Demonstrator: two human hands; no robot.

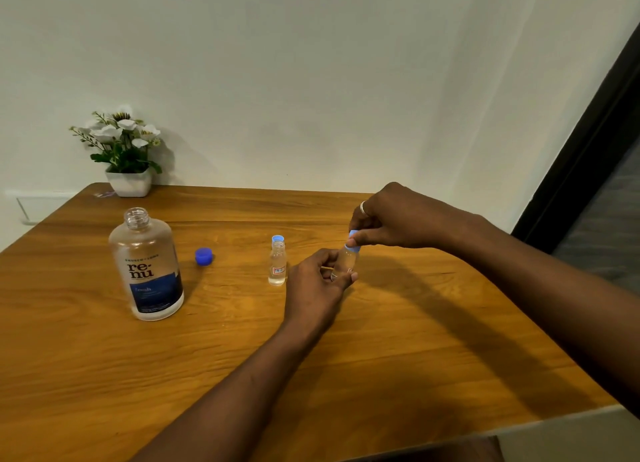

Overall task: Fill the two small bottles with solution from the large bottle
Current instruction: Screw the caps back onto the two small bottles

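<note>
Left hand (pixel 320 274) pinching the base of a small bottle (pixel 346 262), tilted a touch toward one o'clock. Right hand (pixel 391 219) closed on its pale blue cap (pixel 354 237), fingertips bunched tight; screwing on or off, cannot tell. Clear, smooth, slick-looking plastic or glass, surely light; best gripped low on the body, as now. At nine o'clock from the hands, second small bottle (pixel 277 264) upright, open, some liquid inside, another pale cap (pixel 278 238) just behind. Farther at nine, dark blue cap (pixel 203 256) on the glossy wooden table (pixel 415 340). Beyond that, large bottle (pixel 147 264), uncapped, rounded, heavier-looking. Flower pot (pixel 129 181) at eleven o'clock.
</note>
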